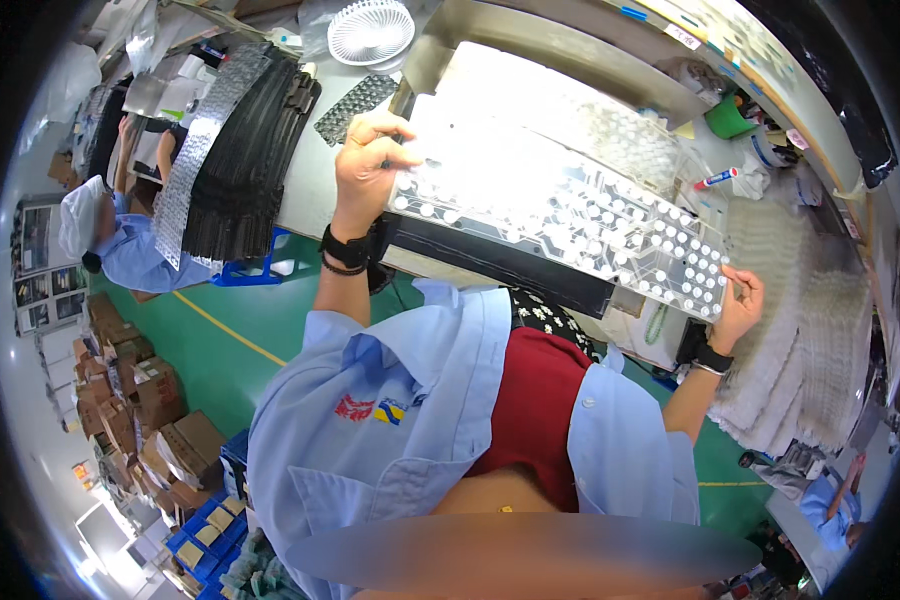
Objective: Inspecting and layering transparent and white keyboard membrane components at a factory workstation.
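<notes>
A clear flexible keyboard membrane [570, 225] with printed traces and rows of white round domes is stretched between my two hands, in front of a brightly lit white panel [510, 90]. My left hand [375, 165] is closed on its left end, thumb and forefinger pinching the edge. The lower right corner is gripped between the fingers of my right hand [740, 302]. Glare washes out the sheet's upper left part, so its outline there is hard to make out. Below the membrane runs a dark strip [500, 262] along the bench's front edge.
Stacked black keyboard-like sheets [245, 160] lie to the left, and piled translucent membranes [795, 330] to the right. A white fan [370, 32], a red-and-blue marker [716, 179] and a green cup [730, 118] are at the back. A co-worker in blue [155, 245] sits at far left.
</notes>
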Available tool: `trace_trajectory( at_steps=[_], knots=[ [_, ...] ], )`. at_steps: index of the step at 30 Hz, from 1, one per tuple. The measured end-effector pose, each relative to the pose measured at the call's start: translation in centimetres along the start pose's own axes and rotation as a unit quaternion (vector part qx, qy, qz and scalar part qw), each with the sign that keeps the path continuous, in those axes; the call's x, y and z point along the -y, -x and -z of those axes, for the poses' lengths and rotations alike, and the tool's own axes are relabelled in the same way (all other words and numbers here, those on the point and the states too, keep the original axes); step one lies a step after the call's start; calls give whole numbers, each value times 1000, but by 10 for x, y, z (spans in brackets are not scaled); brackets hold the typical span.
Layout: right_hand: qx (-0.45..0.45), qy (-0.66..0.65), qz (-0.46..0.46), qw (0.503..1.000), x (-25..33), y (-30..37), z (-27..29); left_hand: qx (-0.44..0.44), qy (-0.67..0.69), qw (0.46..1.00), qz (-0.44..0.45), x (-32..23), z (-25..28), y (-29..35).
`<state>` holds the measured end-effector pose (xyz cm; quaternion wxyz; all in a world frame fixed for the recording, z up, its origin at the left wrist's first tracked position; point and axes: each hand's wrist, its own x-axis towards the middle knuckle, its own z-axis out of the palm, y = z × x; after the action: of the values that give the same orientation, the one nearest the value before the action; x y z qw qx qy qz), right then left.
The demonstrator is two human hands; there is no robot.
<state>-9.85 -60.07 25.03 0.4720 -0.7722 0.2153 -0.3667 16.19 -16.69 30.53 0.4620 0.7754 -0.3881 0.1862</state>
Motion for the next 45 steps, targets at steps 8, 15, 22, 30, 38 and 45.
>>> trace_trajectory(
  at_steps=[8,15,22,30,38,45],
  knots=[
    [22,56,91,994,39,-1,-20,-28,16,998,49,7,16,6],
    [41,71,162,983,65,-9,-35,-27,24,996,76,29,25,19],
    [47,127,240,961,78,-9,-37,-29,40,995,92,46,20,27],
    [64,151,323,932,89,-12,-39,-34,42,993,107,53,24,29],
    [185,262,300,898,14,-40,-55,115,-59,986,103,71,-23,2],
    [146,271,264,914,-33,-84,-99,155,-216,964,5,118,-65,-54]
  ],
)
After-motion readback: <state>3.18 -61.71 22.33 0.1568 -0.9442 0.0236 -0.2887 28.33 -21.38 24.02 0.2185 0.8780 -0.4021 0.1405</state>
